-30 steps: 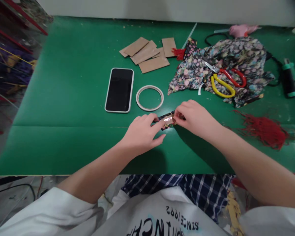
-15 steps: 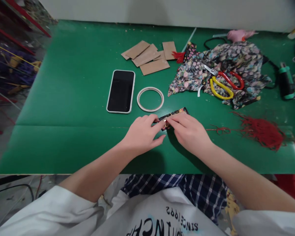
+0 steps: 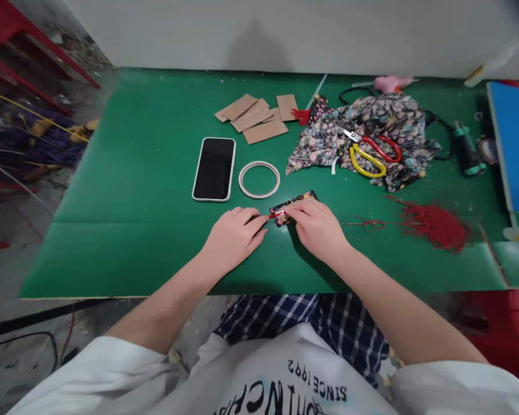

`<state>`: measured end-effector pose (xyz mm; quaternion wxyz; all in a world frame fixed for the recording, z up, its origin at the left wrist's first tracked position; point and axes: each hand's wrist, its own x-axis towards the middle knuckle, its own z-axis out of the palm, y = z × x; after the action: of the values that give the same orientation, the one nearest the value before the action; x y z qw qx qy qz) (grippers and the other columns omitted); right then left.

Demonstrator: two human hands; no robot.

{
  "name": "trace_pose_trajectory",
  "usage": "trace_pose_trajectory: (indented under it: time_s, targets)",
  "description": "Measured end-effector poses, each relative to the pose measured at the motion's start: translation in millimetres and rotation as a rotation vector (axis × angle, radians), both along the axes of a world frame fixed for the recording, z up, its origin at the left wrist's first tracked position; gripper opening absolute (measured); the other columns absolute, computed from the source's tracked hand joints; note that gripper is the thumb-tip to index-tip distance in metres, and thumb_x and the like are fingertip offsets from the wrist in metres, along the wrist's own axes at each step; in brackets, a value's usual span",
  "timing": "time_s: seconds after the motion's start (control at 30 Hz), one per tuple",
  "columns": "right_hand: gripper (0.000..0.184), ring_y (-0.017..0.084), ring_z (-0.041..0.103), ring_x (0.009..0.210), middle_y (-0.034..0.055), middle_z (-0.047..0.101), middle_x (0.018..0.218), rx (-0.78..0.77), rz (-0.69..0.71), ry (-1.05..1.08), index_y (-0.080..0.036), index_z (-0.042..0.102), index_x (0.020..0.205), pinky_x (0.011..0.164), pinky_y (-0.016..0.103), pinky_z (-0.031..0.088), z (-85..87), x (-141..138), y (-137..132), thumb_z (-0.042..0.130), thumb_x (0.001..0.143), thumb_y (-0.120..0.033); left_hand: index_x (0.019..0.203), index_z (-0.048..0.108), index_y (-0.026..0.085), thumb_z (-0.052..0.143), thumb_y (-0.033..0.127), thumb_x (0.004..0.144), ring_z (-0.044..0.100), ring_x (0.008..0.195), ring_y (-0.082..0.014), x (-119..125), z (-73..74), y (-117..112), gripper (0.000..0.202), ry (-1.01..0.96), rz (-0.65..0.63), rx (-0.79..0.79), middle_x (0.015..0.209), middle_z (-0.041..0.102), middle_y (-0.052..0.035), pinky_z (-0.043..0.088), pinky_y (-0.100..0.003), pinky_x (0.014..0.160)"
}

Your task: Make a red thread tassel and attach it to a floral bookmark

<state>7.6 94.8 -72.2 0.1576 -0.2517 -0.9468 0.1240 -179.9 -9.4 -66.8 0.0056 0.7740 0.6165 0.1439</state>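
Note:
A small flat piece covered in dark floral fabric [image 3: 277, 220] lies on the green table in front of me. Its covering is folded over the edges, and a short red cord [image 3: 275, 215] sticks out at its left end. My left hand [image 3: 233, 235] pinches that cord between thumb and forefinger, just off the piece. My right hand [image 3: 318, 227] rests over the right part of the piece, fingers together and tips pressed down on it. A thin red string with a red tassel [image 3: 436, 225] stretches out to the right of this hand.
Beyond my hands lie a roll of tape [image 3: 241, 180], a phone [image 3: 214, 169] and several brown cardboard pieces [image 3: 264, 132]. Scissors [image 3: 367, 160] rest on crumpled floral fabric [image 3: 318, 138]. A pink glue gun [image 3: 389, 85] and a blue board [image 3: 516, 150] are farther right.
My left hand has drawn slightly left off the floral piece, and the red cord now shows between its fingers and the piece. The right hand still presses there. The view has shifted.

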Motion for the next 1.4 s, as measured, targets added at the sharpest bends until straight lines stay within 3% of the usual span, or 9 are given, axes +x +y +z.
trace_pose_trajectory:
  time_s: [0.17,0.37,0.57,0.73,0.87,0.97,1.13,1.3,1.4]
  targets:
    - [0.033,0.021,0.057,0.092,0.0100,0.068,0.093,-0.142,-0.042,0.078,-0.012,0.067,0.099,0.085,0.037,0.048,6.8,-1.3,3.9,0.041,0.081,-0.006,0.099,0.064,0.016,0.046,0.031,0.090,0.055,0.080,-0.0194,0.7,-1.0,-9.9,0.025,0.043,0.139,0.050,0.095,0.063,-0.0074,0.043,-0.033,0.073]
    - [0.031,0.022,0.053,0.089,0.0109,0.064,0.092,-0.037,-0.108,0.096,-0.013,0.068,0.099,0.085,0.037,0.046,0.7,-6.0,-4.5,0.041,0.083,-0.009,0.097,0.064,0.017,0.050,0.036,0.088,0.053,0.078,-0.0202,9.0,-2.2,-10.3,0.025,0.066,0.241,0.054,0.087,0.061,-0.0068,0.041,-0.032,0.069]
    - [0.033,0.021,0.050,0.091,0.0123,0.058,0.097,0.063,-0.115,0.093,-0.014,0.065,0.105,0.086,0.038,0.045,-5.9,-7.4,-10.4,0.041,0.083,-0.008,0.088,0.065,0.015,0.044,0.023,0.091,0.053,0.073,-0.0193,7.7,1.8,-8.8,0.023,0.119,0.195,0.049,0.079,0.062,-0.0067,0.039,-0.031,0.064]
    - [0.032,0.021,0.050,0.089,0.0129,0.057,0.097,0.091,-0.124,0.079,-0.013,0.065,0.103,0.082,0.037,0.045,-7.8,-7.9,-9.2,0.039,0.085,-0.011,0.079,0.063,0.014,0.046,0.027,0.090,0.054,0.073,-0.0208,-1.6,13.3,-4.8,0.024,0.207,0.129,0.022,0.073,0.060,-0.0070,0.039,-0.033,0.063]
    - [0.035,0.022,0.049,0.094,0.0124,0.059,0.099,0.112,-0.102,0.032,-0.015,0.062,0.112,0.085,0.040,0.042,-9.5,-8.7,-9.8,0.037,0.088,-0.012,0.094,0.063,0.014,0.042,0.030,0.092,0.055,0.080,-0.0200,-5.8,18.9,8.1,0.027,0.139,0.034,0.018,0.083,0.061,-0.0076,0.043,-0.033,0.072]
    - [0.034,0.022,0.049,0.095,0.0115,0.059,0.100,0.105,-0.103,0.027,-0.017,0.063,0.111,0.084,0.040,0.041,-11.4,-9.1,-9.6,0.038,0.089,-0.014,0.106,0.061,0.015,0.042,0.028,0.092,0.055,0.085,-0.0190,-5.2,13.1,18.4,0.028,0.048,-0.062,0.021,0.090,0.061,-0.0077,0.044,-0.032,0.075]
    - [0.035,0.022,0.048,0.096,0.0108,0.060,0.104,0.103,-0.118,0.021,-0.019,0.061,0.115,0.084,0.040,0.041,-12.8,-9.3,-8.6,0.040,0.088,-0.015,0.105,0.063,0.014,0.045,0.022,0.090,0.055,0.084,-0.0184,-4.3,-1.6,23.4,0.025,-0.050,-0.085,0.076,0.090,0.063,-0.0073,0.046,-0.032,0.076]
    - [0.031,0.021,0.050,0.096,0.0110,0.060,0.102,0.058,-0.121,0.071,-0.018,0.065,0.104,0.084,0.039,0.043,-10.7,-6.6,-7.8,0.039,0.087,-0.012,0.102,0.064,0.014,0.046,0.020,0.089,0.055,0.082,-0.0187,-4.8,-1.1,22.7,0.023,-0.038,-0.111,0.081,0.089,0.064,-0.0079,0.046,-0.032,0.073]
    - [0.032,0.020,0.051,0.095,0.0111,0.060,0.101,0.040,-0.104,0.110,-0.015,0.062,0.108,0.086,0.037,0.044,-9.6,-5.3,-7.6,0.040,0.086,-0.009,0.102,0.064,0.015,0.046,0.019,0.089,0.055,0.083,-0.0193,-4.8,0.4,23.9,0.023,-0.014,-0.113,0.060,0.088,0.063,-0.0081,0.046,-0.032,0.072]
